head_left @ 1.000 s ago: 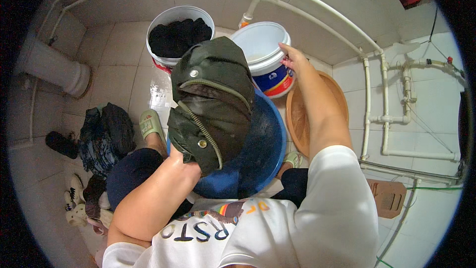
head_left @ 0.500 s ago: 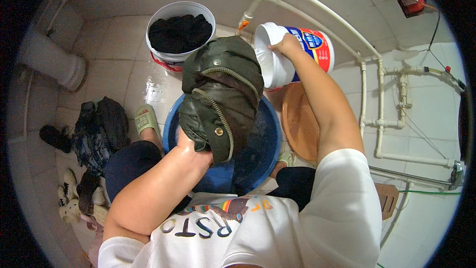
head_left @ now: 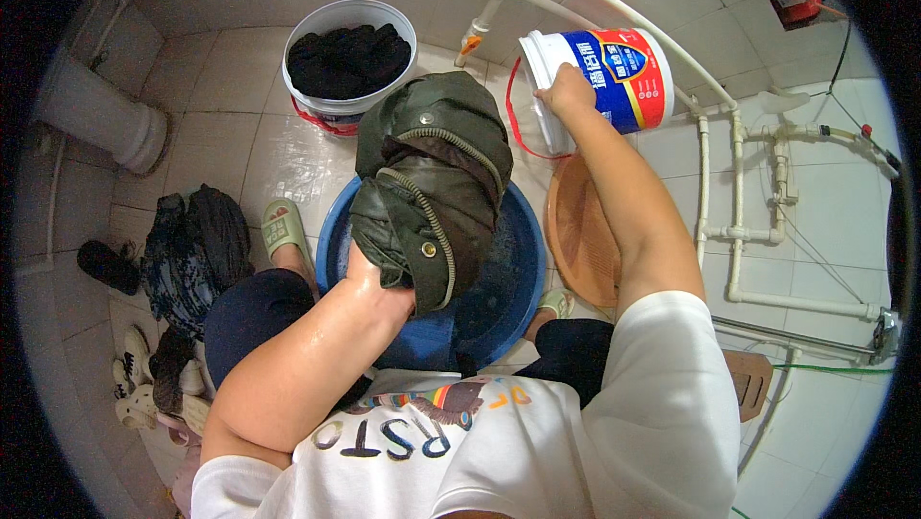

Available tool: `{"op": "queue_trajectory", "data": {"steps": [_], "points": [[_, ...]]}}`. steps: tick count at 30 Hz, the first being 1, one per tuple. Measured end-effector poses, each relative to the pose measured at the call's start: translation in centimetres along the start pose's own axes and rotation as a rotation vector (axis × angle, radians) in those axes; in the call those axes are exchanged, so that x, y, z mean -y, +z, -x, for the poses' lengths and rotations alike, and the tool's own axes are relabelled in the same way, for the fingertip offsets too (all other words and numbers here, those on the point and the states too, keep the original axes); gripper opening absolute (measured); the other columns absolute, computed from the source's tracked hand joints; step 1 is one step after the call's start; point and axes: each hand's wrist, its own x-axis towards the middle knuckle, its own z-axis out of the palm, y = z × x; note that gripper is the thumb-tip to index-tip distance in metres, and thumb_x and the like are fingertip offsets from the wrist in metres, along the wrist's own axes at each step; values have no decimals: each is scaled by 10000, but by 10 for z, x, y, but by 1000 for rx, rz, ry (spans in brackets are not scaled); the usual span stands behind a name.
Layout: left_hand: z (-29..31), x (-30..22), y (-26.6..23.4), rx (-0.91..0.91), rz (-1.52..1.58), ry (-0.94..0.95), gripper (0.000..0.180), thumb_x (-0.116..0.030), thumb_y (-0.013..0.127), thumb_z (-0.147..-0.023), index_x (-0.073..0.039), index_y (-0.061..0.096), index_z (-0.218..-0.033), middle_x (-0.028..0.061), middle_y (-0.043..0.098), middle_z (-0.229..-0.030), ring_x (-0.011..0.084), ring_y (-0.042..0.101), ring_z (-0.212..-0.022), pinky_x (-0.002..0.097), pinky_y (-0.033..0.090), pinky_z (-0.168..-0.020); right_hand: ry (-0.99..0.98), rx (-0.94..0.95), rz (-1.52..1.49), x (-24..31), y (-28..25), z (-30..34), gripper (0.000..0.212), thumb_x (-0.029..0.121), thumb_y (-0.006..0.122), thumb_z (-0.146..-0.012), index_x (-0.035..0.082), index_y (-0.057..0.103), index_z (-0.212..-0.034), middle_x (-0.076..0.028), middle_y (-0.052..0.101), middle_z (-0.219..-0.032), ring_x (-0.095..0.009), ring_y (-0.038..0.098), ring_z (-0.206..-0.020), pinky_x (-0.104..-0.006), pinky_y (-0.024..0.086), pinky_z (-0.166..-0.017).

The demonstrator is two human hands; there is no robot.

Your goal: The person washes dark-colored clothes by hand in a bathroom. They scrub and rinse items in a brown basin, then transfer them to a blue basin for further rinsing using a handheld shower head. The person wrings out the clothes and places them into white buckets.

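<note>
A dark green jacket (head_left: pixel 432 183) with a zipper and metal snaps hangs bunched over the blue tub (head_left: pixel 531 274). My left hand (head_left: pixel 379 300) reaches in under the jacket and holds it up; its fingers are hidden by the cloth. Off to the right, my right hand (head_left: pixel 568 92) grips the rim of a white, blue and red bucket (head_left: pixel 628 78). The bucket is tilted onto its side, its mouth toward the left, and its inside is out of sight. A red handle (head_left: pixel 514 116) dangles from its rim. Water shows in the tub.
A white bucket (head_left: pixel 408 63) with black cloth stands at the far left of the jacket. A brown oval board or basin (head_left: pixel 580 231) lies right of the tub. Dark clothes (head_left: pixel 197 255) and shoes (head_left: pixel 134 365) are on the left floor; pipes (head_left: pixel 734 202) run along the right wall.
The right hand has moved the bucket right and slightly away, turning its mouth out of view. Its red handle now hangs in sight. The jacket and left hand have barely shifted.
</note>
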Motion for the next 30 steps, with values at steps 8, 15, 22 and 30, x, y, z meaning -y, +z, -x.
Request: {"op": "queue_trajectory", "data": {"steps": [8,15,22,30], "points": [[-3,1,-1,8,-24,15,346,-282,415,-895,-53,519,-1132,134,542,-1152,274,532,-1038,406,416,-939,155,15,-504,-14,26,-27,701,427,739,-571,-99,557,-997,-278,593,-955,-325,609,-888,-374,473,-774],[-3,3,-10,88,76,-8,324,-264,419,-893,-36,528,-1095,133,564,-1102,270,554,-989,400,439,-908,618,291,-1615,-53,118,-24,394,225,487,-836,-25,402,-1128,-160,528,-1009,-254,585,-828,-329,555,-606],[8,2,-1,77,79,-50,295,-242,422,-892,-31,538,-1063,142,576,-1063,264,563,-961,391,462,-870,608,431,-1210,-78,197,52,547,312,506,-838,10,331,-1259,-168,414,-1237,-335,485,-1045,-453,462,-807],[28,5,-21,177,84,-170,280,-266,469,-872,-40,592,-981,123,616,-979,251,595,-885,381,490,-810,247,249,-815,-51,121,177,523,234,548,-825,15,371,-1265,-155,442,-1242,-313,454,-1106,-432,407,-884]]}}
